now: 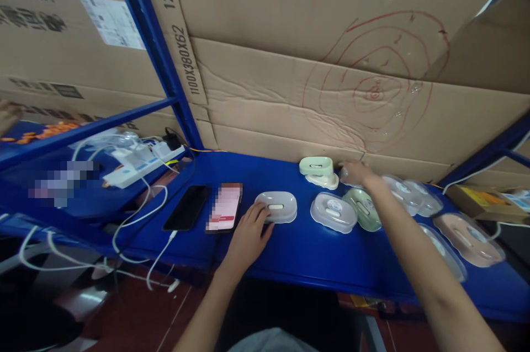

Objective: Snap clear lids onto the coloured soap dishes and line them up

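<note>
A pale grey oval plastic soap dish (287, 208) with a small white slot piece lies in front of me. My left hand (249, 226) rests on its left edge, fingers extended over the rim and thumb apart. Towards the cardboard, my right hand (356, 172) reaches far forward, fingers curled down at a greyish translucent item mostly hidden beneath them. Just left of that hand, a light green soap dish (316, 165) sits on a cream-coloured piece (325, 181). Nearer me are a clear-lidded grey soap dish (333, 211) and a green one (367, 211), partly behind my right forearm.
Clear-lidded dishes (408, 196) and a pinkish one (470, 239) lie at the right. Two phones, one dark (188, 207) and one lit (224, 208), lie left. Beyond the blue post are a power strip (143, 167), cables and another person's hand (9, 115).
</note>
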The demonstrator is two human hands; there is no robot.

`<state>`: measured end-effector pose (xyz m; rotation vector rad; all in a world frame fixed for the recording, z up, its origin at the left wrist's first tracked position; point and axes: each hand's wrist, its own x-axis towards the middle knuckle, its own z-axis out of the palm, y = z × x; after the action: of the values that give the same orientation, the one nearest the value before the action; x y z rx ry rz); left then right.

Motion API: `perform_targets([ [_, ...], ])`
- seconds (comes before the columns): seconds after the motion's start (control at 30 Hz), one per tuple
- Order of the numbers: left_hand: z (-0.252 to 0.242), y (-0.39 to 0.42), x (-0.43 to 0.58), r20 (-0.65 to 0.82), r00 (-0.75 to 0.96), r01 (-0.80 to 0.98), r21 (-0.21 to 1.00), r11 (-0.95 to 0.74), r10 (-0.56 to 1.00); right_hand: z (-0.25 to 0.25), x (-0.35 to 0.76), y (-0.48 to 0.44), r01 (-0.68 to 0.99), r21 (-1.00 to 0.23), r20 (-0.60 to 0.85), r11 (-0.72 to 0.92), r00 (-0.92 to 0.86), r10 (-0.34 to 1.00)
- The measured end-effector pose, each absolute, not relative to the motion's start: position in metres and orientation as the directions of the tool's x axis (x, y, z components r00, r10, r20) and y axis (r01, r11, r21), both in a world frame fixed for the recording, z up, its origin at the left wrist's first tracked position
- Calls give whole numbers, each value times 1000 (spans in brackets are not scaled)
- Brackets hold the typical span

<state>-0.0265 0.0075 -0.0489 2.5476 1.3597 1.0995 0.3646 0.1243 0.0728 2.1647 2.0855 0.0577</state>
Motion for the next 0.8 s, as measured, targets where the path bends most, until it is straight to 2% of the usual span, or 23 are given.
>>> perform_targets([
  [0.13, -47, 7, -26, 558, 363, 705, 359, -612, 746, 51, 337, 121, 996, 93, -181, -3, 20, 983],
  [0.27, -46, 6, -27, 552, 358, 703, 371, -606, 753, 42, 319, 122, 997, 69, -174, -22, 34, 984],
  [0.67, -42, 5, -26, 546, 356, 695, 388, -606, 758, 85, 332, 82, 995, 97, 42, 21, -26, 999],
  [0.8, -40, 5, -25, 554, 357, 683, 394, -615, 752, 92, 336, 53, 998, 45, 211, 44, -53, 976],
])
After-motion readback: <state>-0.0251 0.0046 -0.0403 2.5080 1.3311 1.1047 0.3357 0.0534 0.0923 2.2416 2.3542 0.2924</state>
